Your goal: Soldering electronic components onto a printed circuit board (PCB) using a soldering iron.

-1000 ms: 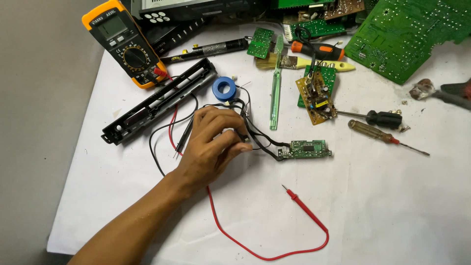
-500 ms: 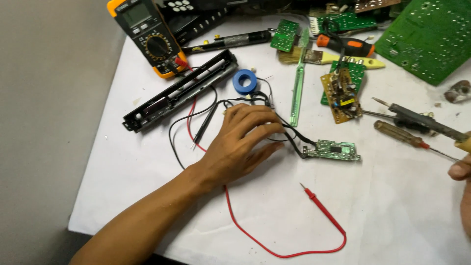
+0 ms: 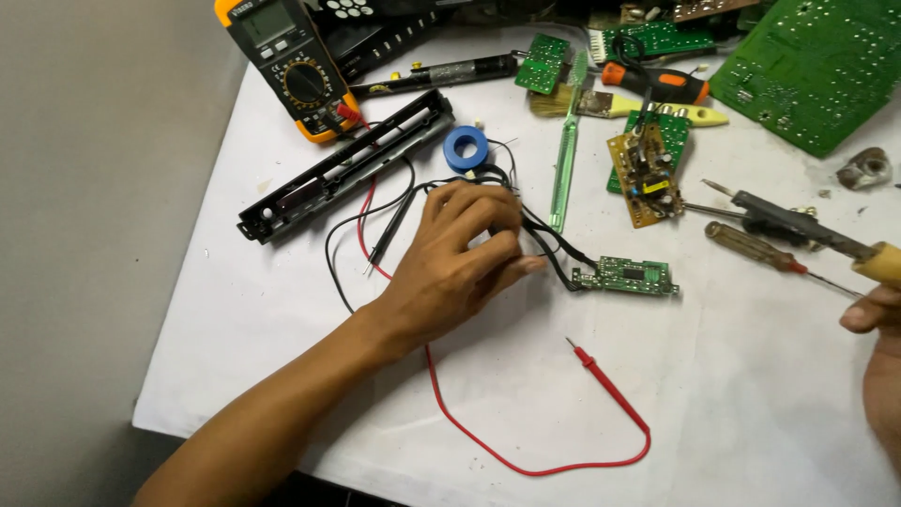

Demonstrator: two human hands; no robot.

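Left hand (image 3: 450, 268) fingers closed on black wires (image 3: 549, 246) of a small green circuit board (image 3: 627, 276); right hand (image 3: 878, 324) fingers gripping a yellow-handled soldering iron (image 3: 817, 235).

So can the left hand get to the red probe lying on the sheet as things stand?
Probably yes. The left hand rests on the black wires beside the small green board, and the red probe lies just below it on bare white sheet with nothing between. It would have to let the wires go first.
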